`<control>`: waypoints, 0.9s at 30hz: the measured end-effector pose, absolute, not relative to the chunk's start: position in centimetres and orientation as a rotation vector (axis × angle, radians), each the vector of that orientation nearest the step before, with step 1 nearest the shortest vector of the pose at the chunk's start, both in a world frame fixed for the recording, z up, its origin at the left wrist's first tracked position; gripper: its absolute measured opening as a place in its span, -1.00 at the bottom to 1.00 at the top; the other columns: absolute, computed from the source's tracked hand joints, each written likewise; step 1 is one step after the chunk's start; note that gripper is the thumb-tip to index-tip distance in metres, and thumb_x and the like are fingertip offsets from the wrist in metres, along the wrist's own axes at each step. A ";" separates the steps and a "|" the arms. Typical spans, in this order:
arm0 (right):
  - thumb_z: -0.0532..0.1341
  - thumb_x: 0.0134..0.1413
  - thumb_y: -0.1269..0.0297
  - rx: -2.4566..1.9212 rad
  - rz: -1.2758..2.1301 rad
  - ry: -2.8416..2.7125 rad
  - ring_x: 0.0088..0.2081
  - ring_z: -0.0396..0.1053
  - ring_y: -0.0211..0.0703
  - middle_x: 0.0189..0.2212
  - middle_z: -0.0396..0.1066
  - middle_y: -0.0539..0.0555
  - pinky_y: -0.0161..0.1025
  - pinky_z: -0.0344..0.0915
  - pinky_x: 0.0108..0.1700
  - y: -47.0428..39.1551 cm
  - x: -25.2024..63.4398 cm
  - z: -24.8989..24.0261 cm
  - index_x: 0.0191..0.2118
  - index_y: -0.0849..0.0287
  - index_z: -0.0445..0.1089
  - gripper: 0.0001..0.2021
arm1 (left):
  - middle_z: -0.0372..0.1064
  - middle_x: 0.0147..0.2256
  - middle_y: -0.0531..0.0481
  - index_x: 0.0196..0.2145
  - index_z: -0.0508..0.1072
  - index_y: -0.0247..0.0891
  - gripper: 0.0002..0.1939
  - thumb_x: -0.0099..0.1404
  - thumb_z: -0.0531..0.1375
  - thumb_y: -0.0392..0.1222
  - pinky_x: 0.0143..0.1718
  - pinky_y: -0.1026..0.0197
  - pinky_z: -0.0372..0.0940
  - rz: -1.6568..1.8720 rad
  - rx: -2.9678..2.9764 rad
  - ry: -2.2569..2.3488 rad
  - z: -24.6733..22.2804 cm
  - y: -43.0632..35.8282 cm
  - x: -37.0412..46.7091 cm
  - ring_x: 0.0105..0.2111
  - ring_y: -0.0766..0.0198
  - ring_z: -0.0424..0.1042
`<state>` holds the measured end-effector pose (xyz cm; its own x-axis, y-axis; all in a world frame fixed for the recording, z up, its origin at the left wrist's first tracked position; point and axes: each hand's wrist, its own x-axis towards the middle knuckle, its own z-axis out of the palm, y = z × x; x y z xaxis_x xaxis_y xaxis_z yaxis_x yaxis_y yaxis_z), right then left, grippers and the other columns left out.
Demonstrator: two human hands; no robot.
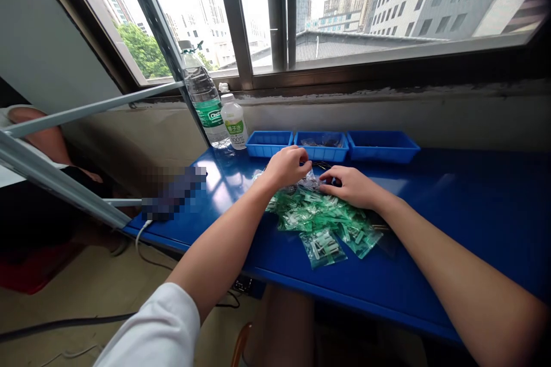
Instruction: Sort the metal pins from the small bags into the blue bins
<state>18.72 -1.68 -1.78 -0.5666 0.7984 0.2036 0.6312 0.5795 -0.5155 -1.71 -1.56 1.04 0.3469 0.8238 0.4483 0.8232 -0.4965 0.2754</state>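
On the blue table a loose heap of small green-tinted plastic bags [310, 212] lies below my hands, with small pale parts visible inside some of them. One such bag [325, 248] rests flat at the heap's near edge. My left hand [286, 168] is over the far side of the heap, its fingers curled in a pinch on a clear plastic bag [309, 180]. From the right, my right hand [357, 186] reaches to the same spot, thumb and fingers slightly apart, fingertips close to the clear bag. What lies under both palms is hidden.
Three blue trays [383, 146] stand in a row along the wall; the middle one holds clear bags. Left of them are a large water bottle [206, 106] and a smaller white bottle [235, 123]. A grey metal frame [86, 106] rises at the table's left. Another person's arm [43, 135] shows beyond it.
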 end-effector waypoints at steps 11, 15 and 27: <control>0.24 0.04 0.14 -1.156 0.594 -2.331 -0.29 0.42 -0.10 -0.30 0.50 0.10 -0.22 0.32 -0.24 -1.7 18.8 -1.8 -0.23 0.15 0.52 -0.76 | 0.45 -0.31 -0.08 -0.37 0.49 -0.27 -0.79 0.23 0.08 -0.18 -0.22 0.20 0.28 0.857 2.601 1.530 1.1 -1.5 -1.7 -0.28 0.18 0.41; 0.19 0.08 0.17 -1.192 0.620 -2.264 -0.30 0.42 -0.13 -0.28 0.52 0.08 -0.24 0.31 -0.28 -1.9 19.0 -1.5 -0.19 0.16 0.50 -0.75 | 0.48 -0.32 -0.08 -0.35 0.52 -0.27 -0.76 0.22 0.04 -0.26 -0.19 0.20 0.29 0.859 2.613 1.481 1.0 -1.1 -2.0 -0.27 0.18 0.42; 0.18 0.09 0.17 -1.260 0.498 -2.314 -0.25 0.43 -0.10 -0.24 0.50 0.12 -0.22 0.33 -0.23 -1.7 19.4 -1.5 -0.18 0.17 0.49 -0.75 | 0.48 -0.19 -0.14 -0.21 0.54 -0.25 -0.64 0.20 0.10 0.00 -0.11 0.15 0.29 0.452 2.627 1.548 1.0 -0.9 -2.6 -0.14 0.04 0.43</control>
